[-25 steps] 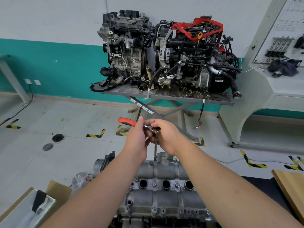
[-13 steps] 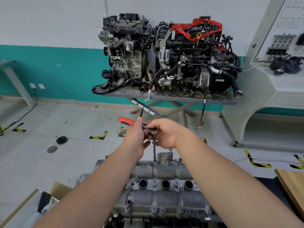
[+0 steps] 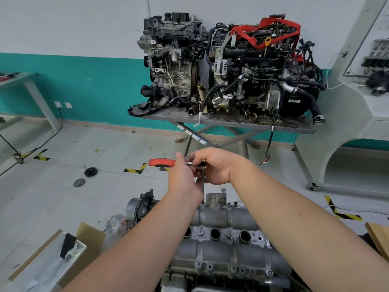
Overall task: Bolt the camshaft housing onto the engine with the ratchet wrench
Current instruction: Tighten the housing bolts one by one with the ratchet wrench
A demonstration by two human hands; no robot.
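The grey aluminium camshaft housing [image 3: 223,247] lies on the engine in front of me, with three round plug holes along its top. A ratchet wrench [image 3: 162,162] with a red handle sits level above the housing's far edge. Its long extension [image 3: 202,187] runs straight down to a bolt at the far left corner. My left hand [image 3: 184,178] grips the handle near the head. My right hand [image 3: 212,165] is curled over the ratchet head and the top of the extension. The bolt itself is mostly hidden by my left wrist.
Two engines [image 3: 223,66] stand on a grey metal table [image 3: 231,123] against the teal and white wall. A cardboard box [image 3: 52,262] sits at lower left, a wooden board [image 3: 379,234] at right. Black discs [image 3: 90,172] lie on the floor. A white training console [image 3: 362,114] fills the right side.
The red handle has swung slightly, lying more level and pointing left. Both hands stayed on the wrench. The view has tilted a little, showing more of the housing.
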